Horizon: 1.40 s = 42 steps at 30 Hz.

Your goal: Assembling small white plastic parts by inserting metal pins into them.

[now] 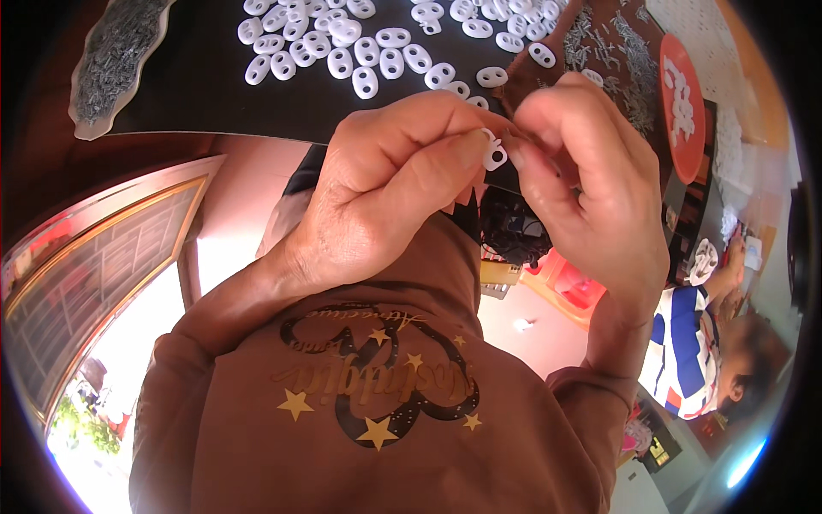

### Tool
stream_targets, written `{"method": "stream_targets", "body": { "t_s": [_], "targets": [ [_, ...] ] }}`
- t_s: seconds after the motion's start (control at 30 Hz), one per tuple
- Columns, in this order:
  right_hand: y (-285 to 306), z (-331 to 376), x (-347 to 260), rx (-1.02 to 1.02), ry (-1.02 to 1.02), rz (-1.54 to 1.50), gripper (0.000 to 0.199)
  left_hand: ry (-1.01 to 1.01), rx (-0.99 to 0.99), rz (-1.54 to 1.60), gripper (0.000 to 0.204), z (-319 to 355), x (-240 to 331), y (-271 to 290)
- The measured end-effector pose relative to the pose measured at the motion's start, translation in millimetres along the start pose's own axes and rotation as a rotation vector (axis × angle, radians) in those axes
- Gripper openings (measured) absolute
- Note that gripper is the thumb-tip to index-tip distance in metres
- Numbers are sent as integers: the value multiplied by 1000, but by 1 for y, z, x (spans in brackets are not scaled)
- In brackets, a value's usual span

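Observation:
My left hand pinches a small white oval cord lock between thumb and forefinger, just past the table's near edge. One of its round holes shows; the rest is under the fingers. Close to its right side, my right hand is closed, thumb and finger brought together at the piece. Whatever those fingertips hold, if anything, is hidden. Beyond both hands, many more white two-holed cord locks lie scattered on the black table.
A clear tray of small metal springs stands at the far left. Loose springs cover brown cloth at the far right, beside an orange-red plate holding small white parts. Another person sits at the right.

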State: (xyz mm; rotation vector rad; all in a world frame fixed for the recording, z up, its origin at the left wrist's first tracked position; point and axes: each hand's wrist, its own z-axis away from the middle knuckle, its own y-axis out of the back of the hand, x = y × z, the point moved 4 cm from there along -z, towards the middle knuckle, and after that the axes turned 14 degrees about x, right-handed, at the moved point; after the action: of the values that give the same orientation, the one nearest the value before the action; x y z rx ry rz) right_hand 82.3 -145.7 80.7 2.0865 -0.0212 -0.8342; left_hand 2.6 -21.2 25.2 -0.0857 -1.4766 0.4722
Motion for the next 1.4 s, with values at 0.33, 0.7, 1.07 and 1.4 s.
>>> {"method": "stream_targets", "body": {
  "t_s": [0.33,0.7,1.07,1.4],
  "targets": [
    [-9,5,-7,44,247,151,21,65,61,61,15,2,-4,8],
    [-11,-12,-14,-38,-409,-410,11,51,-32,43,14,9,3,18],
    [-15,-18,-18,-156,-472,-415,8,-126,-94,-29,17,8,0,22],
    [-20,-16,-22,-149,-364,-304,7,-212,-43,5,17,10,-6,22]
  ]
}}
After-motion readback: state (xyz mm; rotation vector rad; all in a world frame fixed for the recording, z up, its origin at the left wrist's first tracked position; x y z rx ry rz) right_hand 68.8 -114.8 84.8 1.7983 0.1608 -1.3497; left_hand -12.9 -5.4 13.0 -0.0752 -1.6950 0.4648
